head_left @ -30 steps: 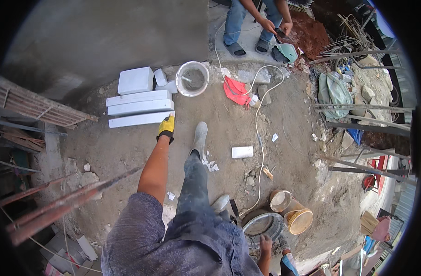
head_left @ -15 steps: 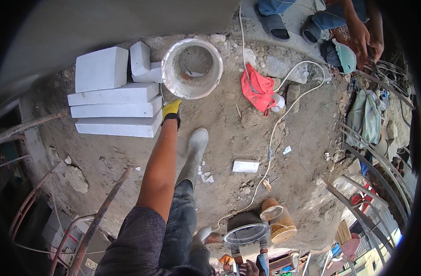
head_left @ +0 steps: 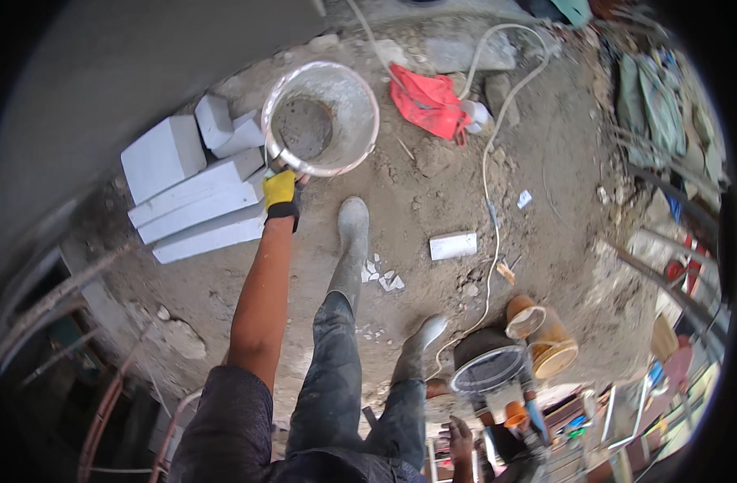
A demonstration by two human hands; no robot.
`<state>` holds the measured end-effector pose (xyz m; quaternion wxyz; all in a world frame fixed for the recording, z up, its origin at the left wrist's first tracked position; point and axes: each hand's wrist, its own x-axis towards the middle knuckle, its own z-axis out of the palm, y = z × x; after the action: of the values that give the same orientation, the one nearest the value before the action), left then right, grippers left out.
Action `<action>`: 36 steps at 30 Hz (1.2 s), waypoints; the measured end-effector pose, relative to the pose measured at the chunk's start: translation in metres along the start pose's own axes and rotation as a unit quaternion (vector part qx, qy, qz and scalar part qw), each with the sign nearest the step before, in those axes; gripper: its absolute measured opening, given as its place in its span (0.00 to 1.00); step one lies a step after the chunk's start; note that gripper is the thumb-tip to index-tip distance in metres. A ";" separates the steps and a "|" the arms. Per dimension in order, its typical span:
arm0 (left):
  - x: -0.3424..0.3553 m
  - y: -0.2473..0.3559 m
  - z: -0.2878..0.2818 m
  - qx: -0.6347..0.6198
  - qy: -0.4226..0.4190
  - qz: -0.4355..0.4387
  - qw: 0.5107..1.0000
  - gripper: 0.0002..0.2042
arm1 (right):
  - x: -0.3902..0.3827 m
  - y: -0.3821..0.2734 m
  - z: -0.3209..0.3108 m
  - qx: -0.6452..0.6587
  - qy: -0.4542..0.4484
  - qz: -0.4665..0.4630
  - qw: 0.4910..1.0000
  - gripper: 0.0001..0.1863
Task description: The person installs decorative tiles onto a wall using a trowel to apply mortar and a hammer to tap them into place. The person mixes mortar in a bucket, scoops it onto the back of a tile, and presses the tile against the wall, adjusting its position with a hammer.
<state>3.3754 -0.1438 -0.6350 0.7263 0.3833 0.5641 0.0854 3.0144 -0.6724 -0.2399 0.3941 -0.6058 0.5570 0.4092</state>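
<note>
My left hand [head_left: 280, 193], in a yellow and black glove, is closed at the near left rim of a white, mortar-stained bucket [head_left: 348, 109]. The fingers are partly hidden there, and whether they grip the rim or the handle is hard to tell. Wet-looking grey mortar [head_left: 302, 129] lies at the bucket's bottom. Left of the hand rest several white blocks [head_left: 195, 201], stacked and leaning on one another. My right hand [head_left: 460, 439] is bare and low by my right leg, fingers loosely apart, with nothing visible in it.
A white cable [head_left: 487, 185] winds over the dirt past a red bag [head_left: 429, 103] and a loose white block [head_left: 454, 245]. Near right stand a black tub [head_left: 489, 366] and a yellowish bucket [head_left: 555, 354], beside another person. Metal bars [head_left: 103, 419] rise at left.
My view has turned and moved forward. The left hand has come up against the bucket's rim, and the bucket appears tilted differently. My right hand shows more.
</note>
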 end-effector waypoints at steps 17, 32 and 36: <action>-0.286 -0.283 0.121 0.412 -0.155 -0.148 0.886 0.08 | 0.396 0.154 -0.119 0.038 0.160 -0.131 0.978 0.25; -0.332 -0.692 0.297 0.392 -0.335 -0.243 0.822 0.14 | 0.790 0.175 -0.311 0.738 0.189 0.068 0.644 0.39; -0.346 -0.658 0.255 0.456 -0.288 -0.233 0.809 0.28 | 0.820 0.185 -0.304 0.793 0.109 0.048 0.598 0.32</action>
<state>3.2776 -0.9092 -0.7864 0.5954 0.5346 0.3753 -0.4677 2.8840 -1.2579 -0.9024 0.6352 -0.0678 0.7297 -0.2438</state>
